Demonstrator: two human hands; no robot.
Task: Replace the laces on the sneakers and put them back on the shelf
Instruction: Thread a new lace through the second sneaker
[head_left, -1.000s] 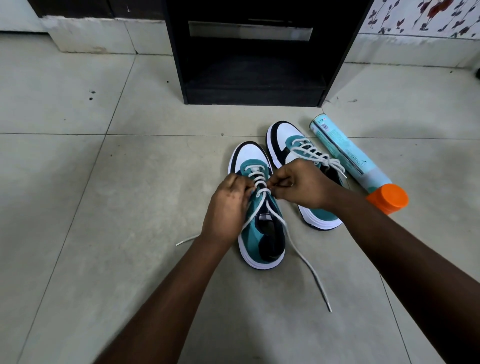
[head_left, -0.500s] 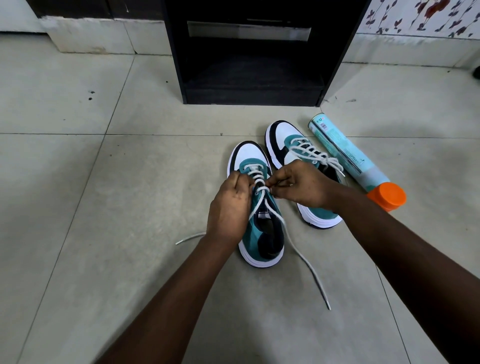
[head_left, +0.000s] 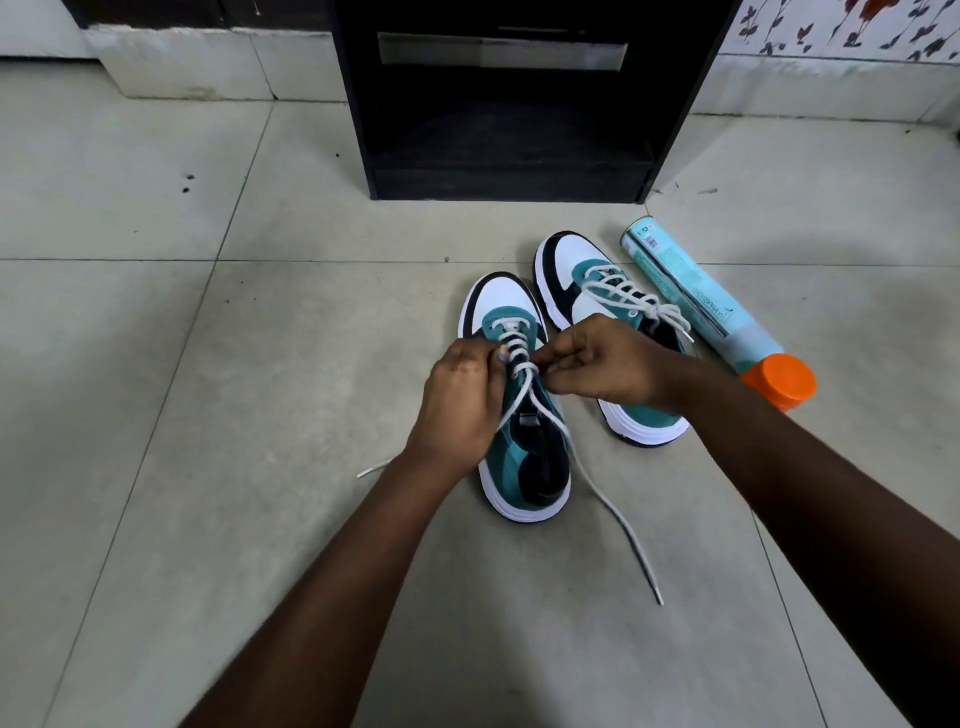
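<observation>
My left hand (head_left: 462, 400) and right hand (head_left: 602, 364) pinch the white cord lace (head_left: 524, 374) over the near teal-and-white sneaker (head_left: 519, 462), drawing it snug. At one o'clock waits the laced second sneaker (head_left: 587, 291); at twelve, the black wooden shelf (head_left: 509, 156).

A pale blue spray can (head_left: 691, 296) lies on its side on the floor (head_left: 156, 415), its orange cap (head_left: 783, 381) pointing toward the camera and its flat base toward the far wall. The floor is made of large grey tiles with thin joint lines and a few small dark specks at the left. At the top right, a strip of wall (head_left: 841, 26) shows a red and dark leaf pattern.
</observation>
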